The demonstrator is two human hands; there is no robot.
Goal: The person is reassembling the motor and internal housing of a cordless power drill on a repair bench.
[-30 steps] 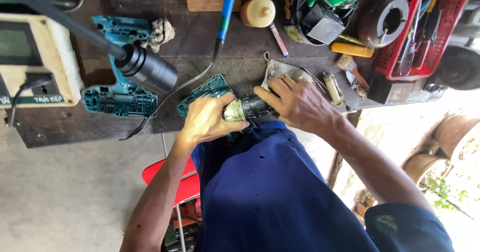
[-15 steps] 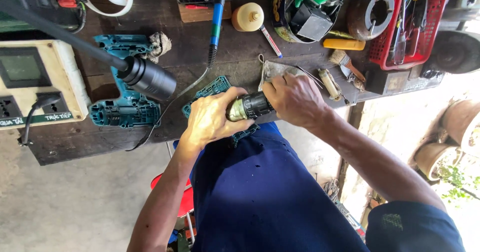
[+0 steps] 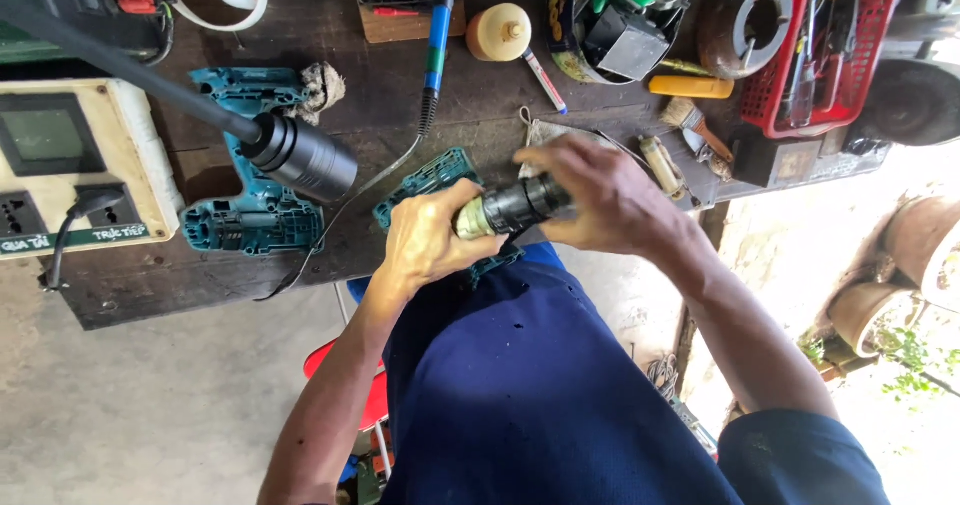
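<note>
1. while the camera looks down from the person's head, both bare hands meet over the lap, at the near edge of a dark wooden worktop (image 3: 620, 130).
2. left hand (image 3: 430, 240) has its grip closed around the pale metal end of a black cylindrical motor-and-chuck assembly (image 3: 510, 208), fingers wrapped over it.
3. right hand (image 3: 605, 195) has its grip closed over the black far end of the same assembly, palm down, so the part lies level between the two hands.
4. under the hands sits a teal plastic drill housing half (image 3: 440, 177), partly hidden; it lies at the worktop edge and touches the left hand.
5. well to the left lies a second teal drill housing half (image 3: 250, 220), open side up.
6. across that shell reaches a black lamp head on a dark rod (image 3: 300, 155).
7. at the far left stands a cream socket box with a small screen (image 3: 70, 165), with a black plug in it.
8. behind the hands are a blue-handled soldering iron (image 3: 436, 45), a tan round plastic bottle (image 3: 498, 32) and a small bristle brush (image 3: 685, 115).
9. at the upper right, a red plastic basket (image 3: 880, 25) holds hand tools.
10. dark blue trousers (image 3: 540, 395) fill the lower middle, with a red stool (image 3: 375, 405) just below.
</note>
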